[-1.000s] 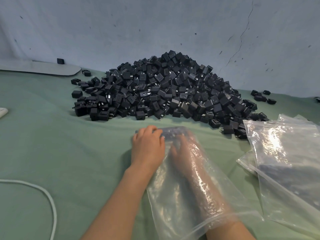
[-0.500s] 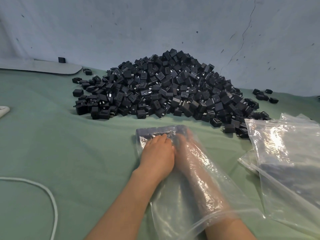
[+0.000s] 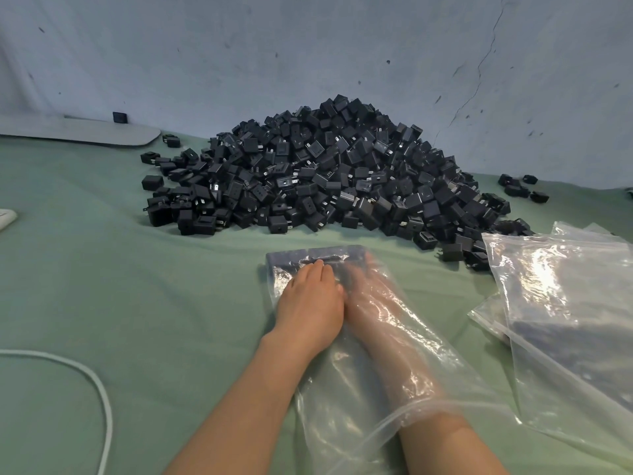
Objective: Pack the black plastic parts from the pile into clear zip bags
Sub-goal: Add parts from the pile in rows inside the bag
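Observation:
A big pile of black plastic parts (image 3: 325,173) lies on the green cloth against the wall. Just in front of it lies a clear zip bag (image 3: 342,406) with its mouth toward me. A flat row of black parts (image 3: 301,258) sits at the bag's far end. My right hand (image 3: 370,296) is inside the bag up to the forearm, fingers stretched toward that row and blurred by the plastic. My left hand (image 3: 308,296) rests flat on top of the bag, its fingertips pressing on the row from outside.
More clear zip bags (image 3: 565,303) lie stacked at the right, one with dark parts inside. A white cable (image 3: 99,389) curves at the lower left. A flat white board (image 3: 85,132) lies by the wall. A few stray parts (image 3: 520,186) lie to the pile's right.
My left hand slid back from the bag's far edge toward me and now lies lower on the bag. My right hand stays inside the bag.

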`<state>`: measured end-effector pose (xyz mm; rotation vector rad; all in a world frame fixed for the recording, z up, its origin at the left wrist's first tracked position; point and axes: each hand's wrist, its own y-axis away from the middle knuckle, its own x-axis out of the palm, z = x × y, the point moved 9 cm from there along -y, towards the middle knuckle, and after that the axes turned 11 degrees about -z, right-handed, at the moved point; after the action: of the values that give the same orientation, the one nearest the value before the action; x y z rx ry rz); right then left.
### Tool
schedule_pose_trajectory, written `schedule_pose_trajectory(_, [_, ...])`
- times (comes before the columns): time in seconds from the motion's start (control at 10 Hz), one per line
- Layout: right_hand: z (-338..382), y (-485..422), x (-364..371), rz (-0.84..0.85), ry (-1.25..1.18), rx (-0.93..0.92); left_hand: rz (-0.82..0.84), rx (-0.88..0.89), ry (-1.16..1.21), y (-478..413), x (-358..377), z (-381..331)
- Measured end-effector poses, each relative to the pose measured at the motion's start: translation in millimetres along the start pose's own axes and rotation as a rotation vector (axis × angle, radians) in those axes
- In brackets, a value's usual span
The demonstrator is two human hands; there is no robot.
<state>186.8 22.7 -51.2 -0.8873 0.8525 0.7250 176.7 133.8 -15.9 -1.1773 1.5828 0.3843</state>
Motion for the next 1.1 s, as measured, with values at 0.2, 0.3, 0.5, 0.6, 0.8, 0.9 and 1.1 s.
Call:
schedule_pose_trajectory(0.2, [1, 2, -2, -0.017, 0.016, -0.021, -0.018, -0.007, 0.044, -1, 0, 3])
schedule_pose_trajectory(0.3, [7, 12, -9, 0.036, 0.046, -0.02, -0.019, -0.016, 0.067, -1, 0, 4])
schedule_pose_trajectory(0.5, [40, 96, -72, 0.308, 0.152, -0.256, -0.001, -0.01, 0.121, -4, 3, 7])
schedule_pose_trajectory(0.6, [94, 164, -150, 0.443, -0.271, -0.462, 0.005, -0.007, 0.15, -8, 4, 10])
schedule_pose_trajectory(0.8, [134, 154, -207, 0.561, -0.509, -0.397, -0.078, 0.03, 0.161, -10, -8, 17])
schedule_pose_trajectory(0.9, [145, 91, -204, 0.174, -0.523, -0.326, -0.218, -0.086, 0.178, -13, -28, 42])
schedule_pose_trajectory(1.1, [145, -14, -66, 0.16, -0.151, -0.067, -0.309, -0.338, 0.114, 1, -37, 87])
